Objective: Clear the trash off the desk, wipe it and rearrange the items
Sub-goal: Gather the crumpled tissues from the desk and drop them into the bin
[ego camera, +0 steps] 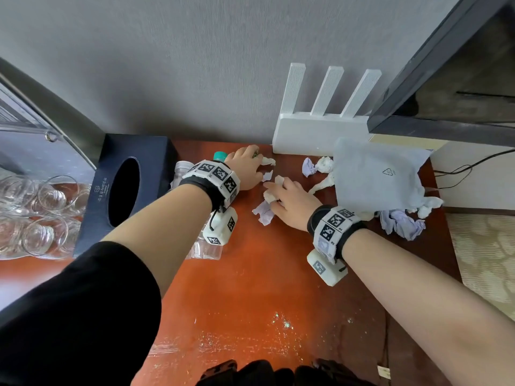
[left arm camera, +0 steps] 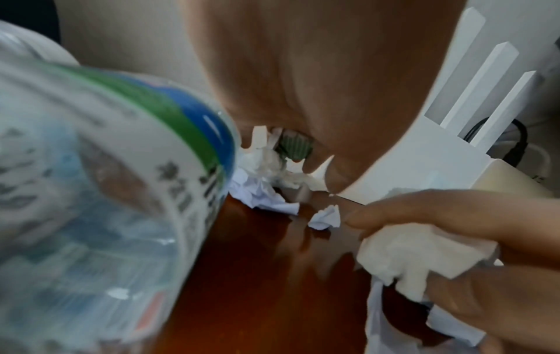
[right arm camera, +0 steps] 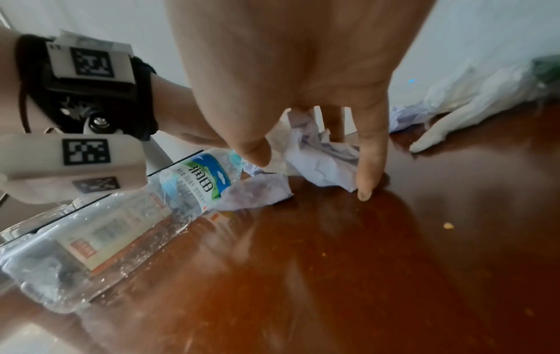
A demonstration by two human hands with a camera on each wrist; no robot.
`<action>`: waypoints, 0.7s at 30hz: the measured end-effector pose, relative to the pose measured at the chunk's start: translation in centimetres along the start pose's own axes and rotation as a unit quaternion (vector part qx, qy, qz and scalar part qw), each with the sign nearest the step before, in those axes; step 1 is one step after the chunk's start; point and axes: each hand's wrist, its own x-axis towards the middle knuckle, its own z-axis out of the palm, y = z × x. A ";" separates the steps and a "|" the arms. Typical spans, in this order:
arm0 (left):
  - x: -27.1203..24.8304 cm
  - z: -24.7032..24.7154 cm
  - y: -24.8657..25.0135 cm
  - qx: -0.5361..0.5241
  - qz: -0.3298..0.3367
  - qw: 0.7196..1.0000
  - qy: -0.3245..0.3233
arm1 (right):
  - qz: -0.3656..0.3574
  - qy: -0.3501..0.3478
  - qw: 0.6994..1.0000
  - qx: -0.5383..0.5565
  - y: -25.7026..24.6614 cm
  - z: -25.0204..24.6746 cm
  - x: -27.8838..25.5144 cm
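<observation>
Scuffed and speckled, the near part of the red-brown worktop [ego camera: 250, 302] lies bare below both forearms. Farther in, a clear plastic bottle [right arm camera: 127, 215] lies on its side, left of the router-side clutter and under the left wrist, its green cap [ego camera: 220, 155] pointing toward the wall.

Taking the white router [ego camera: 306, 132] at the wall as the landmark: the right hand [ego camera: 289, 204] lies in front of it, fingers curled round a white tissue wad [left arm camera: 403, 254], with a pale lilac paper scrap [ego camera: 263, 213] just under its fingertips on the worktop. The left hand [ego camera: 245, 171] is to the router's front-left, closer to the wall than the right one. Its fingers are bent down over a heap of white and lilac scraps [left arm camera: 266, 182], with a small green ridged thing [left arm camera: 295, 146] among them under the palm; whether they actually clamp anything cannot be told.

Right in front of the router, more crumpled wads [ego camera: 317, 165] sit beside a pale blue-grey bag [ego camera: 376, 176], which leans out from the router's right end. Further lilac and white wads [ego camera: 404, 221] lie at the bag's near-right corner.

Well left of the router stands a dark tissue box [ego camera: 125, 185], and beyond it a cluster of glasses [ego camera: 36, 213]. A dark screen [ego camera: 459, 79] overhangs the router's right end.
</observation>
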 end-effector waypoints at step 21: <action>0.8 -0.5 0.0 -0.020 -0.051 0.997 -0.056 | -0.033 -0.017 0.996 -0.077 -0.3 0.8 0.2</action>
